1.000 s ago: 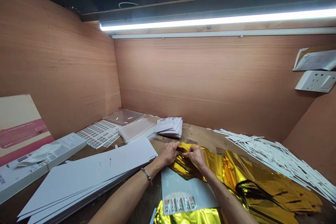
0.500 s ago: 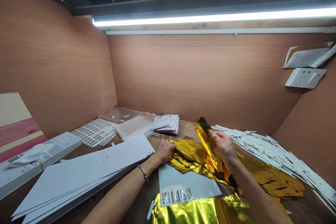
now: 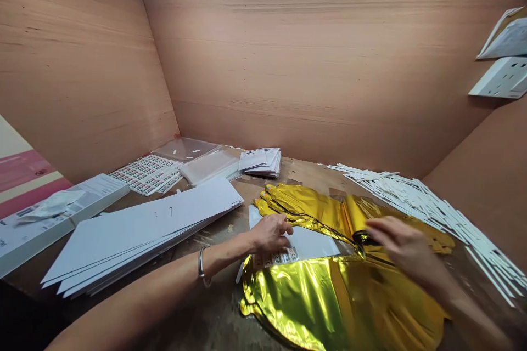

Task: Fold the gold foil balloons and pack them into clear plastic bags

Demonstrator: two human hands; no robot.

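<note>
Shiny gold foil (image 3: 288,296), seemingly flat foil balloons with seamed, rounded edges, lies across the bench in front of me. Between its upper and lower parts shows a white card (image 3: 315,242) with a row of small printed labels (image 3: 280,258) along its lower edge. My left hand (image 3: 272,235) is over the card's left part, its fingers bent and somewhat apart, with nothing visible in them. On the right, my right hand (image 3: 395,241) is blurred, its fingers closed at a curled fold of the foil.
Left are stacked white cards (image 3: 144,230), a long white box (image 3: 99,197), label sheets (image 3: 148,173) and clear plastic sleeves (image 3: 214,164). Printed slips (image 3: 261,160) lie at the back. White strips (image 3: 411,197) are heaped right, below a wall socket (image 3: 500,78).
My view has tilted down. My left hand has left the foil's upper edge and moved over the card. My right hand has lowered the raised foil and moved to the right.
</note>
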